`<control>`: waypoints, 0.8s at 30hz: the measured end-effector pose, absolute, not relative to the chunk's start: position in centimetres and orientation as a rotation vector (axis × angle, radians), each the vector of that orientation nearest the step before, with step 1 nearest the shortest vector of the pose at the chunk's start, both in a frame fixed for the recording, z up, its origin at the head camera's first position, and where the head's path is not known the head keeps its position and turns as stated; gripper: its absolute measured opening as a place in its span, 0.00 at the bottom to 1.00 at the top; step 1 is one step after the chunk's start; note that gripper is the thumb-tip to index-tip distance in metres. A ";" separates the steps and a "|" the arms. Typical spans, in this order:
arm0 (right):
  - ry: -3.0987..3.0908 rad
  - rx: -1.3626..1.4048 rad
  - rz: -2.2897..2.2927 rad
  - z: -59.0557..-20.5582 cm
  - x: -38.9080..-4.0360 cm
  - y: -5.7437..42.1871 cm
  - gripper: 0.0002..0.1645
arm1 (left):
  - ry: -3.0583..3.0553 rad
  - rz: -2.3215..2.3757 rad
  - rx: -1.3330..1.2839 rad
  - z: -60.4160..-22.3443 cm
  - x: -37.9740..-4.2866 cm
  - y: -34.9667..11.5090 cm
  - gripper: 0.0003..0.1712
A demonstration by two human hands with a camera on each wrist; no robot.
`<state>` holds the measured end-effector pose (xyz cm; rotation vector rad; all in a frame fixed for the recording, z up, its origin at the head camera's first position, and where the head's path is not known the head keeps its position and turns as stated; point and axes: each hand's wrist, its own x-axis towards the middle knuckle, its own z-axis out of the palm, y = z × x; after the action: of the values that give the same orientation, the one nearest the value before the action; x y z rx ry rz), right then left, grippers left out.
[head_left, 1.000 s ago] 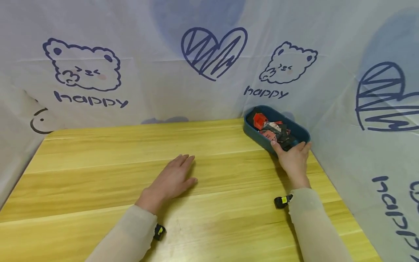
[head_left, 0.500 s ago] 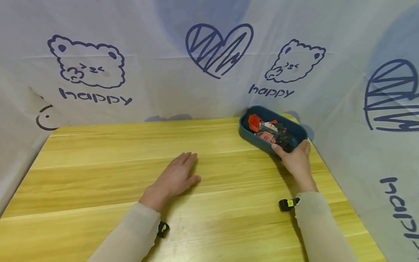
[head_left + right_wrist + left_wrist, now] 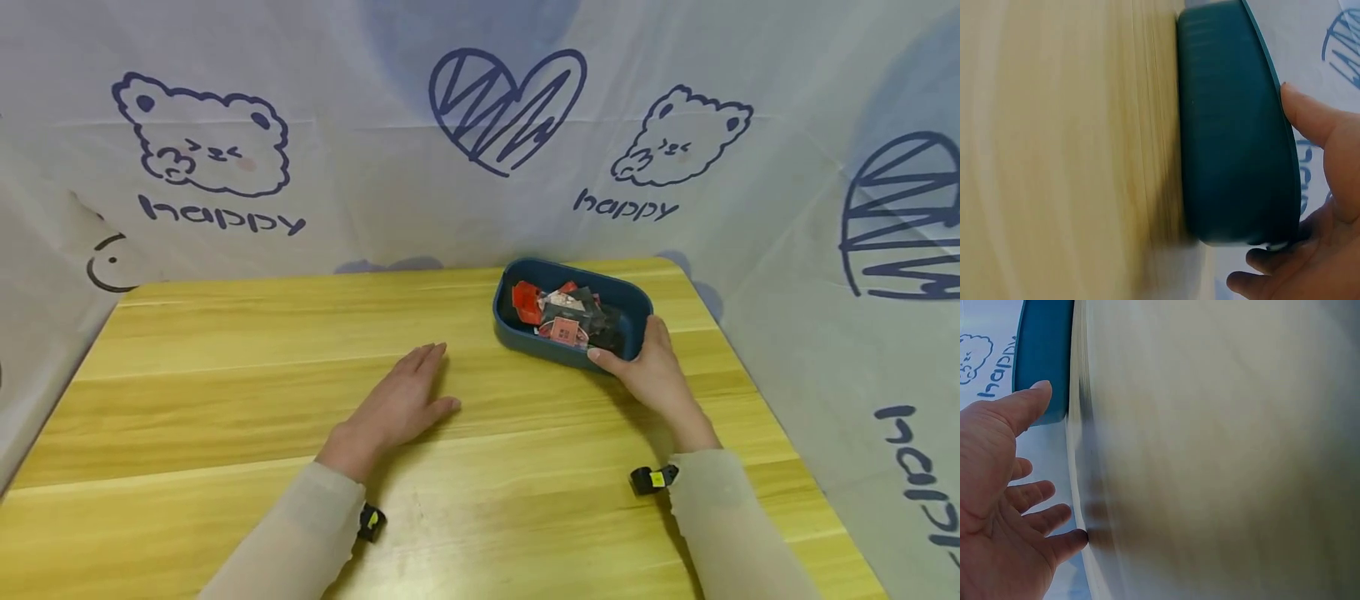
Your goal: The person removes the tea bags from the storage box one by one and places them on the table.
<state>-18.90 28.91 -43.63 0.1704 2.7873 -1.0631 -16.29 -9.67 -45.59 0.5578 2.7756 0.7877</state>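
Note:
A dark blue oblong box (image 3: pixel 543 350) with rounded ends stands on the wooden table in the head view. Inside it lie small packets (image 3: pixel 573 312), some red, some black, and a pink square tag (image 3: pixel 564 332). My right hand (image 3: pixel 660 379) grips the box's right end, thumb at the near rim and fingers round the end. The right wrist view shows the box's side wall (image 3: pixel 1235 131) between the table and that thumb (image 3: pixel 1313 115). My left hand (image 3: pixel 397 404) is apart from the box, palm down over the table, fingers straight and thumb spread.
The wooden table (image 3: pixel 247 358) meets a white printed cloth (image 3: pixel 360 183) hanging at the back. More of this cloth (image 3: pixel 810 333) hangs along the right side. A small black wrist camera sits under each sleeve.
The box has slid left and turned, away from the back right corner, with my right hand on its end. My left hand has stayed almost in place.

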 end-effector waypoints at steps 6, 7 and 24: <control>2.783 0.025 -1.042 -43.7 -18.6 26.9 0.79 | 2.800 0.881 0.511 -45.4 -16.1 -10.9 0.54; 2.781 0.003 -1.043 -43.7 -18.6 26.6 0.79 | 2.802 0.897 0.506 -45.3 -16.1 -11.1 0.55; 2.704 -0.302 -1.044 -43.6 -18.1 17.6 0.79 | 2.745 1.161 0.279 -44.7 -14.9 -15.0 0.73</control>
<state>-18.10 17.61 -43.64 -0.3024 2.7038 -1.0438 -14.89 -15.02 -44.71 0.2787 2.7445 1.1608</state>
